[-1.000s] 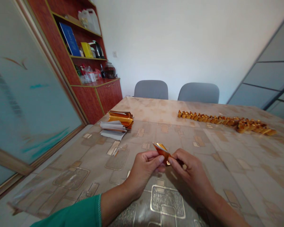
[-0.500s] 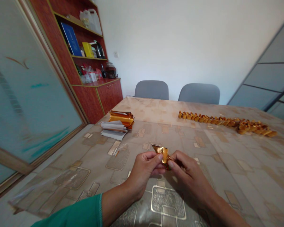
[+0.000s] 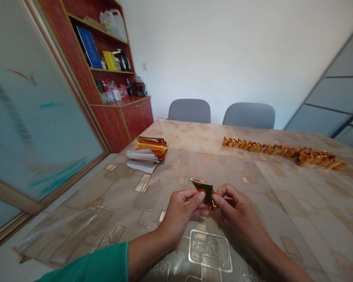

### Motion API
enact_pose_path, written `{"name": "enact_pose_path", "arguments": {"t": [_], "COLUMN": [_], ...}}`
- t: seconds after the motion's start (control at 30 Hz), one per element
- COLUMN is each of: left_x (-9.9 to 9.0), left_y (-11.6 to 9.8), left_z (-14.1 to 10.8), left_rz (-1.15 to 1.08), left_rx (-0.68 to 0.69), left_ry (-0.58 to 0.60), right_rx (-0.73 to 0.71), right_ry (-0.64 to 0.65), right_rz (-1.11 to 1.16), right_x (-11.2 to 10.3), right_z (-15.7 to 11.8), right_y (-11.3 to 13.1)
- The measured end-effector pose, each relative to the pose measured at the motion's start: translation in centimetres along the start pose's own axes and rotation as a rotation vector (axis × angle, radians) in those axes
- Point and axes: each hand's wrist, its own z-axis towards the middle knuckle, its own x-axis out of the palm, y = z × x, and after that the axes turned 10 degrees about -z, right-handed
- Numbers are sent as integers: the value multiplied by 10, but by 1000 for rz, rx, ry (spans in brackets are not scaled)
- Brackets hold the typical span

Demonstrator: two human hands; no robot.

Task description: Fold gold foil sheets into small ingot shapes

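A small folded piece of gold foil paper (image 3: 205,191) is held between my two hands above the near part of the table. My left hand (image 3: 184,207) pinches its left side, thumb on the face toward me. At its right edge, the thumb and fingers of my right hand (image 3: 237,205) grip a crumpled corner. The foil's front face looks dark here, with shiny gold along the lower right. Farther back on the left lies a stack of gold and white foil sheets (image 3: 151,147). A long row of folded gold foil pieces (image 3: 264,149) rests at the back right.
A patterned plastic cover lies over the table (image 3: 111,203). Two grey chairs (image 3: 190,111) (image 3: 249,115) stand at the far edge. To the left are a red wooden cabinet (image 3: 111,121) with loaded shelves and a frosted glass door (image 3: 41,129).
The folded foil has turned in my fingers, so its front face now looks dark instead of bright gold. My right hand has shifted slightly right.
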Motion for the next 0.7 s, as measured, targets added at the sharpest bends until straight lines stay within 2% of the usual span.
{"name": "enact_pose_path", "arguments": {"t": [0.13,0.3,0.5,0.57,0.7], "left_x": [-2,-2,0,0,-2], "left_y": [0,0,0,0,2], "left_z": [0,0,0,0,0], "left_rz": [11,-7,-22,-29,-44], "left_rx": [-19,-39,-35,-21,-38], "left_ry": [27,14,3,18,42], "right_rx": [-25,-88,-265,-251,-108], "right_ry": [42,-15,-25,-25,-45], "right_rz": [-47,-149,-268,-253,-186], "right_x": [0,-1,-3,-2,-1], "right_z": [0,2,2,1,1], "right_y": [1,0,6,8,7]}}
